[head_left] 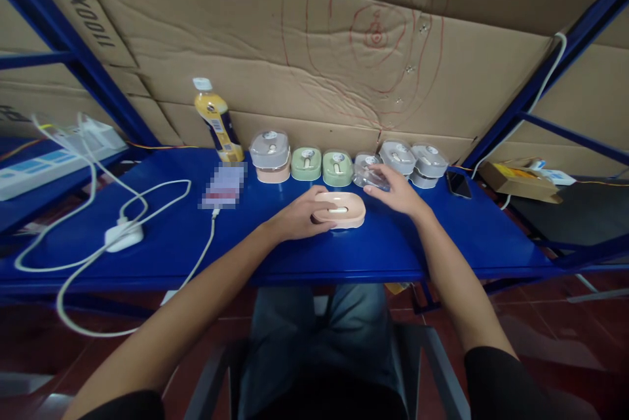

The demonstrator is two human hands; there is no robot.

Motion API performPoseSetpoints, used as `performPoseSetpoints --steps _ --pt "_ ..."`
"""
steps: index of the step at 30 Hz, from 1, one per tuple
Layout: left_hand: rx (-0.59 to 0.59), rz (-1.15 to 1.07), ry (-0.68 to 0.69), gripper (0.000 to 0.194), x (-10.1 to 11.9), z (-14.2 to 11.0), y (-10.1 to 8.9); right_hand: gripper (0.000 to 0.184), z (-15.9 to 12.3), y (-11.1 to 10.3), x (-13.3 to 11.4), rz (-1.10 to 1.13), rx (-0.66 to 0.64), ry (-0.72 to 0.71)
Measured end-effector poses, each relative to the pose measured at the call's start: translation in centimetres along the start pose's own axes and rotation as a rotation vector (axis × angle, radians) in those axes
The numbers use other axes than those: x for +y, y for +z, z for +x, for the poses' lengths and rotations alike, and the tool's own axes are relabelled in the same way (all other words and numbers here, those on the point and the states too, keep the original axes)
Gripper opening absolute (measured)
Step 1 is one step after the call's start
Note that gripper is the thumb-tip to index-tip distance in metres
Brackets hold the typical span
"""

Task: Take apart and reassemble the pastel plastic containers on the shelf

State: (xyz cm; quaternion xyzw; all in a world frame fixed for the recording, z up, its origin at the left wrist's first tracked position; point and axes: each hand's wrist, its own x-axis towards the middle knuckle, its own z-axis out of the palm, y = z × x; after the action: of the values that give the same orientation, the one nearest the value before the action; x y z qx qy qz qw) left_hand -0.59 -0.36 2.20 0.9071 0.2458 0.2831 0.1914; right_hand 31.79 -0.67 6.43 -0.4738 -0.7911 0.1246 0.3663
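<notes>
A pink oval box (354, 215) with a pale bar in the middle of its recessed top lies on the blue table. My left hand (303, 213) grips it around its left end, fingers reaching over the top. Behind it, my right hand (396, 190) has its thumb and fingers on a clear plastic lid (362, 170), which stands in the row of boxes. Next to that lid are a green box (337, 168) and another green box (306, 164), both under clear covers. To its right is a grey lidded box (394, 156).
Stacked boxes (273, 174) and a yellow bottle (219, 120) stand at the back left. A phone (458, 185) lies on the right. White cables and a charger (124, 235) spread across the left. Cardboard (236, 46) walls the back; a blue frame post (555, 59) rises at right.
</notes>
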Motion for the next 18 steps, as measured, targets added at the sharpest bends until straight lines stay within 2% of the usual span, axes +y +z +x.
performPoseSetpoints --steps 3,6,11,15,18 --pt "-0.012 0.024 0.024 0.043 0.7 0.1 0.1 0.077 0.2 -0.2 0.5 -0.016 0.049 0.048" --pt "0.035 0.034 -0.035 0.036 0.9 0.3 -0.1 0.078 0.4 0.0 0.6 -0.018 0.086 0.051" --pt "0.221 0.053 -0.194 0.044 -0.9 0.4 -1.6 0.076 0.5 -0.1 1.2 -0.037 0.173 0.057" --pt "0.247 0.079 -0.284 0.044 -2.4 0.4 -2.4 0.077 0.7 -0.2 1.7 -0.055 0.244 0.073" --pt "0.258 0.062 -0.255 0.040 -2.3 0.3 -2.2 0.078 0.6 0.0 1.5 -0.054 0.247 0.060"
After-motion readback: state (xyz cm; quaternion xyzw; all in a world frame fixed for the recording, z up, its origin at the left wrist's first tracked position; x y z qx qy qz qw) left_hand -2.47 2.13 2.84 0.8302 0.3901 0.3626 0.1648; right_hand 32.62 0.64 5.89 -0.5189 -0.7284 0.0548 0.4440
